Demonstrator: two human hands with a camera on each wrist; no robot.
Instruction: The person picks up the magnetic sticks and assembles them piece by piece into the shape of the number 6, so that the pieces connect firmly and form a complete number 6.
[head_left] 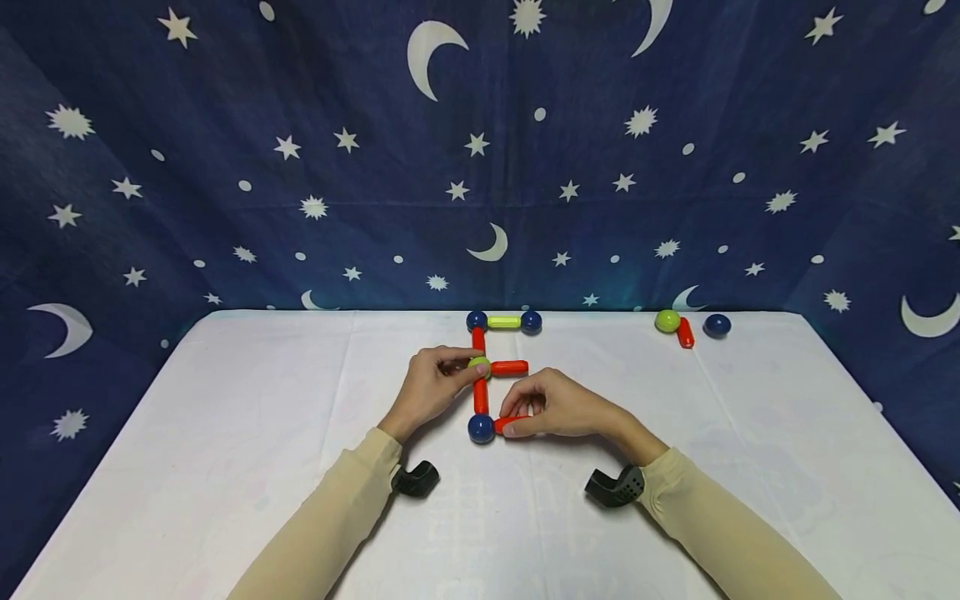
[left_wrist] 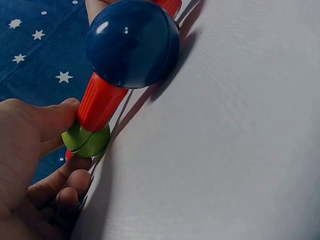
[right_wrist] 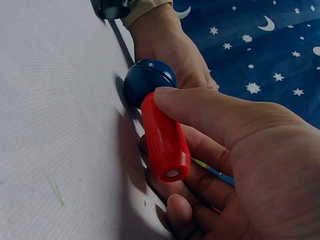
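Magnetic rods and balls form an E-like shape on the white table. My left hand (head_left: 433,385) pinches the green ball (left_wrist: 85,141) at the shape's middle between thumb and fingers. Red rods run from that ball: one up, one down (head_left: 481,397) and one to the right (head_left: 511,367). Below, a blue ball (head_left: 481,428) sits at the near corner. My right hand (head_left: 562,406) pinches a red rod (right_wrist: 164,137) whose far end touches this blue ball. At the top, a blue ball (head_left: 477,321), a yellow-green rod (head_left: 503,322) and another blue ball (head_left: 531,322) lie in line.
Toward the table's back right lie a loose green ball (head_left: 667,321), a red rod (head_left: 686,333) touching or close beside it, and a blue ball (head_left: 717,325). A dark blue curtain (head_left: 375,167) with moons and stars hangs behind the table (head_left: 225,433).
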